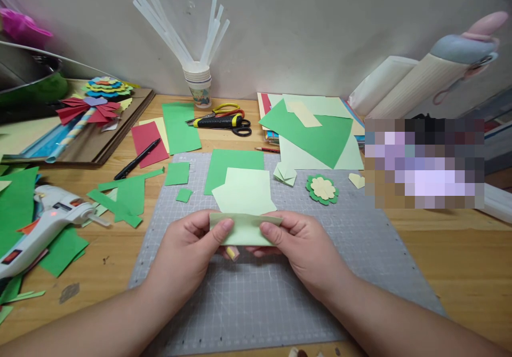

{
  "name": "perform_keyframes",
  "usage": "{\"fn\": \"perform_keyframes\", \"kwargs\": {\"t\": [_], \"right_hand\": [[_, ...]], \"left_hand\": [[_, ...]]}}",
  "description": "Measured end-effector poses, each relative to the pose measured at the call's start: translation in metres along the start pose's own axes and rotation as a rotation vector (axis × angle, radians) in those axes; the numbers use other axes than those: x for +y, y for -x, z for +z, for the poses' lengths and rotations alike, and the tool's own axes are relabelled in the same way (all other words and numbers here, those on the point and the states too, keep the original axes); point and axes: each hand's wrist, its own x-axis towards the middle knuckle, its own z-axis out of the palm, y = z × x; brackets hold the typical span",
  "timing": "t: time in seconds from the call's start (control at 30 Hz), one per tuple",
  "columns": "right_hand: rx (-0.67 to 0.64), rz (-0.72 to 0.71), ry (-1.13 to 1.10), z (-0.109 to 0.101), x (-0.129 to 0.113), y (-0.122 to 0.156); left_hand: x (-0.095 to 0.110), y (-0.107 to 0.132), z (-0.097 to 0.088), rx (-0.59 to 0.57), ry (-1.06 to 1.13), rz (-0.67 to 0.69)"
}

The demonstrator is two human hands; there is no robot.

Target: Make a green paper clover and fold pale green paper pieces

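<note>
A pale green sheet of paper (245, 232), folded over on itself, is held up above the grey cutting mat (248, 303). Its left end is pinched between the thumb and fingers of my left hand (198, 239). At the other end my right hand (294, 237) grips it the same way. Below the paper, by my left fingers, a small yellow-and-clear object (232, 253) shows; its kind is unclear. Just beyond lie loose pale green papers (248, 189) on a darker green sheet (216, 167). A layered paper flower (322, 189) rests to the right, near a folded pale green piece (285, 174).
At left lies a white glue gun (52, 221) with a lit red light, among green scraps (66, 250). Behind the mat are scissors and a cutter (218, 121), a black pen (137, 159) and a paper cup (199, 87) of glue sticks. Stacked papers (320, 133) sit back right.
</note>
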Motion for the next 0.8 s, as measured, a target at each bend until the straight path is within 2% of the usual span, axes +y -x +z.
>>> {"fn": "perform_keyframes", "kwargs": {"t": [0.8], "right_hand": [[0.014, 0.016, 0.062, 0.0012, -0.0037, 0.0016]], "left_hand": [[-0.0015, 0.0011, -0.0013, -0.004, -0.047, 0.009]]}}
